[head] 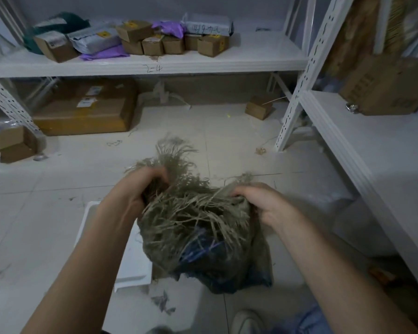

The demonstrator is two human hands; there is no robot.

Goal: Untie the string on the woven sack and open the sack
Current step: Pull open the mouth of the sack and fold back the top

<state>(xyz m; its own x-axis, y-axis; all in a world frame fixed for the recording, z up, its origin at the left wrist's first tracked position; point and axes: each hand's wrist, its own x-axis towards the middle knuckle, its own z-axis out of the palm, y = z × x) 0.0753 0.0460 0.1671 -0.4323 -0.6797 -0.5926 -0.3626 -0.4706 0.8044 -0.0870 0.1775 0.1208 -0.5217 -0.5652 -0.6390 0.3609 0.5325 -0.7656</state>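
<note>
A grey-beige woven sack [203, 239] with a heavily frayed, stringy top stands on the floor in front of me. My left hand [140, 189] grips the frayed rim on its left side. My right hand [263, 203] grips the rim on the right. Between the hands the mouth is pulled a little apart and loose fibres stick up. Blue material [200, 249] shows through the weave lower down. I cannot make out a separate tie string among the fibres.
A white tray [133, 261] lies on the tiled floor under the sack's left side. White metal shelves [155, 63] hold cardboard boxes and parcels ahead; another shelf [377, 145] runs along the right. Cartons [82, 112] sit on the floor. My shoe [246, 321] is at the bottom.
</note>
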